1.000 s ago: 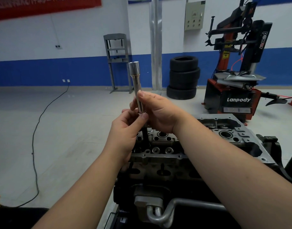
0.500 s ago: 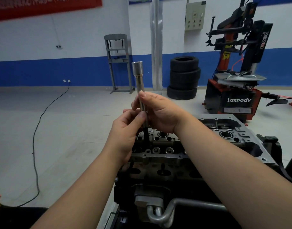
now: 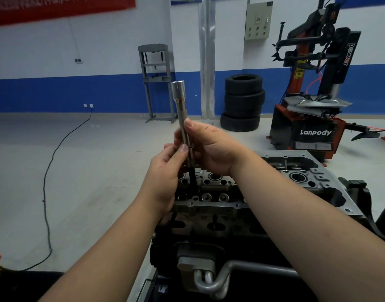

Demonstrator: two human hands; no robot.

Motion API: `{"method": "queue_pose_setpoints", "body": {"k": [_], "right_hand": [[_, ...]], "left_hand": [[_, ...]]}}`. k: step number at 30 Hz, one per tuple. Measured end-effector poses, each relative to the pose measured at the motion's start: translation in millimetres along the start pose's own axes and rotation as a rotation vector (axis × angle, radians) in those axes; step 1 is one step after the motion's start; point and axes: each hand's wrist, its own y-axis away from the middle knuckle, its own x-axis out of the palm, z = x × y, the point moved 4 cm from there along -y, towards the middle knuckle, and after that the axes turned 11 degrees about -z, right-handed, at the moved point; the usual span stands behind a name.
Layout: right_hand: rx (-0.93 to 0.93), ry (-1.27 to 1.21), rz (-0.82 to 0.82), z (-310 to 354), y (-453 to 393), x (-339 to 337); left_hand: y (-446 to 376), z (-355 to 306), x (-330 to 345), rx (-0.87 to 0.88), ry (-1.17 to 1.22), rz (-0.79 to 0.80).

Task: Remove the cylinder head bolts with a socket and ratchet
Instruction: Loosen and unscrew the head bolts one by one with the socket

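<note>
We note that the socket extension [image 3: 183, 118], pinched by both the left hand [image 3: 165, 175] and right hand [image 3: 211, 149], has lowered slightly toward the cylinder head [image 3: 230, 192], suggesting imminent seating on a bolt.

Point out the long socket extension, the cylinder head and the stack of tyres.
long socket extension [image 3: 180, 106], head view, on its bare shaft above the hands.
cylinder head [image 3: 211, 202], head view, on its near edge.
stack of tyres [image 3: 242, 103], head view, on the middle tyre.
</note>
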Motion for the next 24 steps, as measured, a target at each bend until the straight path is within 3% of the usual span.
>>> {"method": "queue_pose_setpoints", "body": {"k": [8, 17, 24], "right_hand": [[0.012, -0.015, 0.004, 0.5, 0.7, 2.4], [0.028, 0.006, -0.019, 0.3, 0.0, -0.2], [-0.012, 0.033, 0.006, -0.7, 0.3, 1.3]], "left_hand": [[-1.2, 2.8, -2.1, -0.003, 0.026, -0.032], [-0.7, 1.8, -2.5, -0.055, 0.059, 0.06], [-2.3, 2.6, -0.3, -0.002, -0.011, -0.019]]}}
